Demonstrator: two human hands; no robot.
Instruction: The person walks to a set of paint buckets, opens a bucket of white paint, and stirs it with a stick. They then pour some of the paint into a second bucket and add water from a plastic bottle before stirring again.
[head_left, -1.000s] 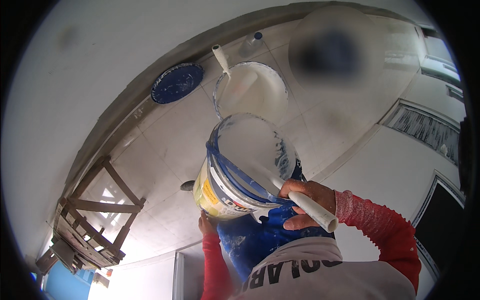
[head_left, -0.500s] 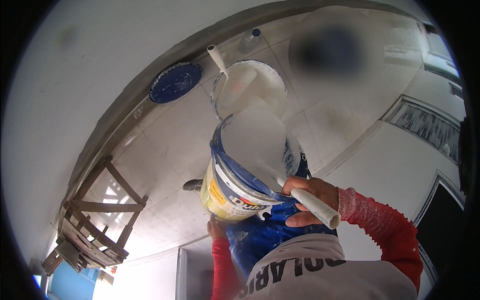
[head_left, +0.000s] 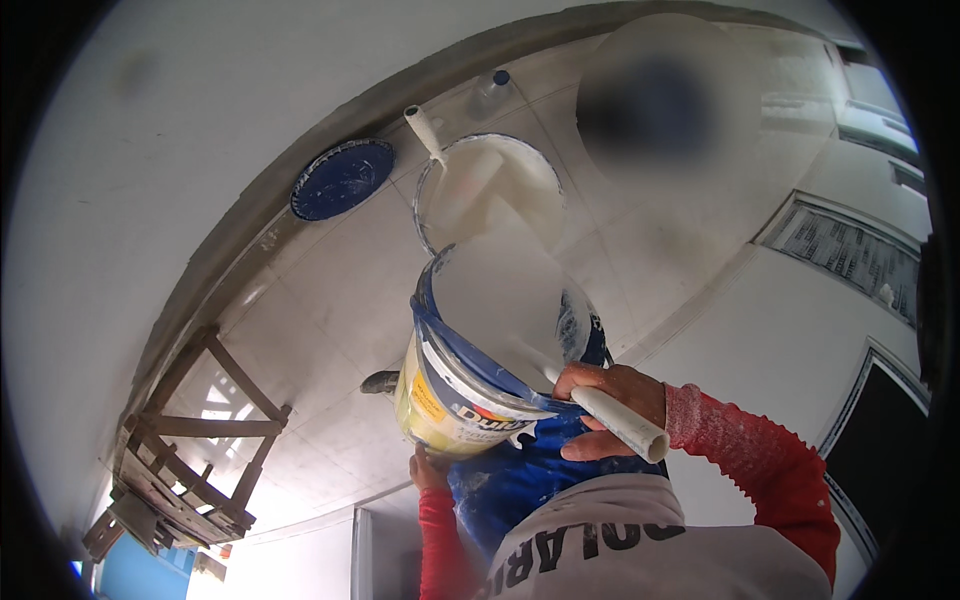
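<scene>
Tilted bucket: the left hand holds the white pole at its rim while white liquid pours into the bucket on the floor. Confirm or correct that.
Wrong hand: the head view shows the right hand holding the white pole at the rim of the tilted bucket. White liquid does pour into the bucket on the floor.

The person's left hand (head_left: 430,468) holds a tilted paint bucket (head_left: 440,395) low down, the right hand (head_left: 612,405) grips a white pole (head_left: 628,430) at the bucket's rim, and white paint (head_left: 500,285) spills into another bucket (head_left: 543,175) near a blue lid (head_left: 343,180) on the tiles (head_left: 340,290)
</scene>
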